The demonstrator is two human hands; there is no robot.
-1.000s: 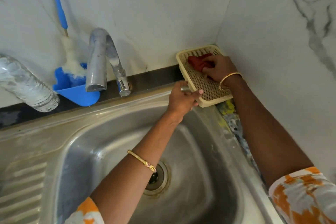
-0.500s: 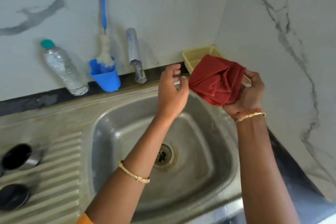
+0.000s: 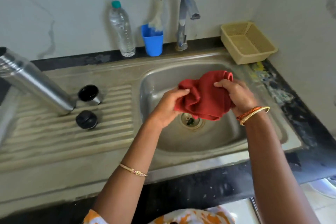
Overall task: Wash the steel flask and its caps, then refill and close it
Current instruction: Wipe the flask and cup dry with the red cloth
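Note:
The steel flask (image 3: pixel 34 82) stands on the ribbed drainboard at the left, its open end out of view at the frame's edge. Beside its base sit two caps: a steel cup cap (image 3: pixel 89 94) with a black inside, and a black stopper cap (image 3: pixel 86 119) in front of it. Over the sink basin (image 3: pixel 227 132) both hands hold a crumpled red cloth (image 3: pixel 203 96). My left hand (image 3: pixel 169 107) grips its left side and my right hand (image 3: pixel 234 94) grips its right side.
A curved tap (image 3: pixel 183 20) rises behind the basin. A clear water bottle (image 3: pixel 121 29) and a blue cup (image 3: pixel 152 42) holding a bottle brush stand on the back ledge. A beige plastic basket (image 3: pixel 249 42) sits in the right corner by the wall.
My right hand lifted the red cloth out of the basket and brought it down over the basin. My left hand left the tap handle and took hold of the cloth.

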